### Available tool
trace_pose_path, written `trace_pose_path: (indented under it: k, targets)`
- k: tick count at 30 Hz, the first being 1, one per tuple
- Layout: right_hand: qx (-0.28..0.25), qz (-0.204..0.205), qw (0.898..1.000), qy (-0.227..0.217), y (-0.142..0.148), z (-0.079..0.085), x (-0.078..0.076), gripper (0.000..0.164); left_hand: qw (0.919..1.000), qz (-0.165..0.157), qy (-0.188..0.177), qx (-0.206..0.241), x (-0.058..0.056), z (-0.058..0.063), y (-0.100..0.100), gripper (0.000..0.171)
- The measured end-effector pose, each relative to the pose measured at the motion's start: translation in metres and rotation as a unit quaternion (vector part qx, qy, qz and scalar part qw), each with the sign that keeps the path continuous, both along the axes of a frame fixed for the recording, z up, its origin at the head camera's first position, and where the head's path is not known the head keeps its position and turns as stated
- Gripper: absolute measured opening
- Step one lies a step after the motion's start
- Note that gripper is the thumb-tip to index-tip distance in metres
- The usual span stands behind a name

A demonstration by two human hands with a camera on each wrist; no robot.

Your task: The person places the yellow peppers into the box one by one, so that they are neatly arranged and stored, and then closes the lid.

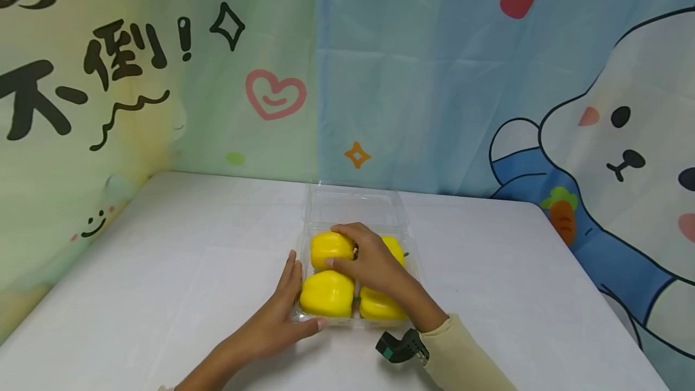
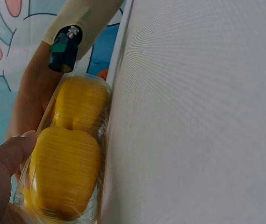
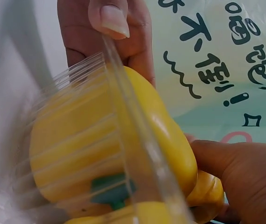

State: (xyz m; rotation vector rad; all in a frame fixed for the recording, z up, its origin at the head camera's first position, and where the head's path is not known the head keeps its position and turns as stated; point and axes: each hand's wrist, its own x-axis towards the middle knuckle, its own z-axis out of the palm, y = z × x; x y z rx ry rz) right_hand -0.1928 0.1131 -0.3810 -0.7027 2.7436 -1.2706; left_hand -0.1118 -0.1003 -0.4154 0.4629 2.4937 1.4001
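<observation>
One bare left hand [image 1: 277,318] nearest, fingers straight, thumb apart, braced against the left wall and near edge of a clear, hinged plastic box [image 1: 347,322] on a white tabletop [image 1: 174,294]. Inside, four glossy yellow bell peppers [image 1: 327,294], two in front, two behind. Bare right hand [image 1: 374,261] above, thumb and fingers clamped on the far-left pepper [image 1: 326,247]. Probably light, firm and slippery; best held round the sides, sparing the thin, bendable box. Beyond, opened-back lid [image 1: 355,205], then cartoon-printed cloth backdrop [image 1: 407,77].

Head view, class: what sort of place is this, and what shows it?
Probably a staged filming corner: a cartoon-printed backdrop hangs behind a white table, and a dark device sits by the right sleeve.
</observation>
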Motion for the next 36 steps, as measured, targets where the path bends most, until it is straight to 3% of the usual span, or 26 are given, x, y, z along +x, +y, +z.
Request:
trace_pose_path:
  k: [8,15,21,29,36]
  targets:
    - [0.035,0.014,0.999,0.022,-0.0007,0.0002,0.0013,0.058,1.0,0.005,-0.001,-0.003,0.0007,-0.0012,0.0001,0.11]
    - [-0.002,0.001,1.0,0.023,0.0002,-0.0015,0.0005,0.042,1.0,0.004,-0.002,0.005,0.0002,-0.0019,0.001,0.11]
    - [-0.013,0.008,1.0,0.014,0.0015,-0.001,-0.0007,0.04,1.0,0.002,-0.004,0.007,0.0001,-0.0018,0.0014,0.109]
    - [0.04,0.017,0.999,0.03,0.0021,0.0023,-0.0004,0.043,0.9999,0.002,-0.006,0.011,-0.0005,-0.001,0.0017,0.112]
    - [0.111,0.01,0.994,0.019,-0.0003,0.0057,0.0014,0.049,0.9999,0.003,-0.005,0.01,0.0005,0.0001,0.0018,0.112]
